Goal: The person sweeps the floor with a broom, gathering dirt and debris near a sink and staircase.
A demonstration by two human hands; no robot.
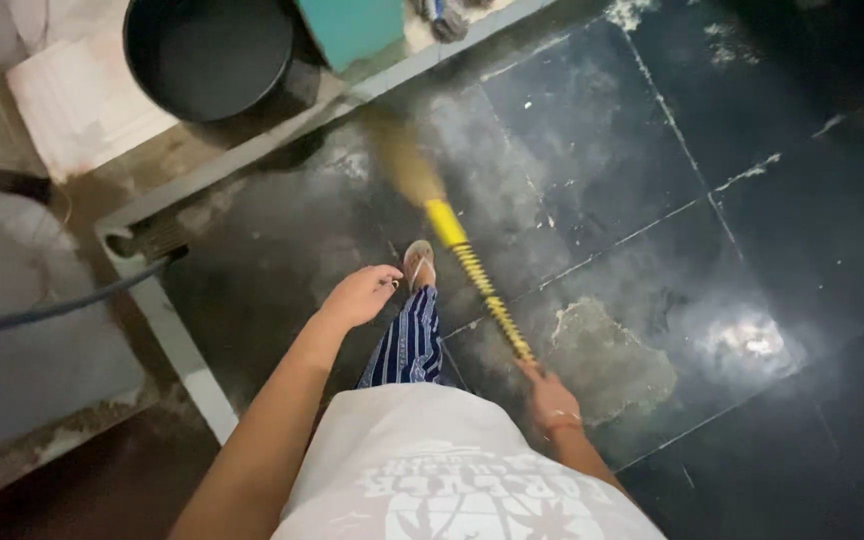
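Note:
My right hand [550,397] grips the end of a yellow broom handle [479,282], which slants up and left across the dark tiled floor [652,150]. The broom's straw head [402,160] is blurred with motion near the raised grey threshold [252,160]. My left hand [360,295] hangs free in front of me with fingers loosely curled, holding nothing. Below it my leg in blue striped trousers [410,345] ends in a sandalled foot [418,262] on the floor.
A black round bucket [210,55] and a teal box [352,28] stand beyond the threshold at the top. A dark hose [52,308] runs in from the left over the ledge. Worn pale patches [602,355] mark the floor tiles.

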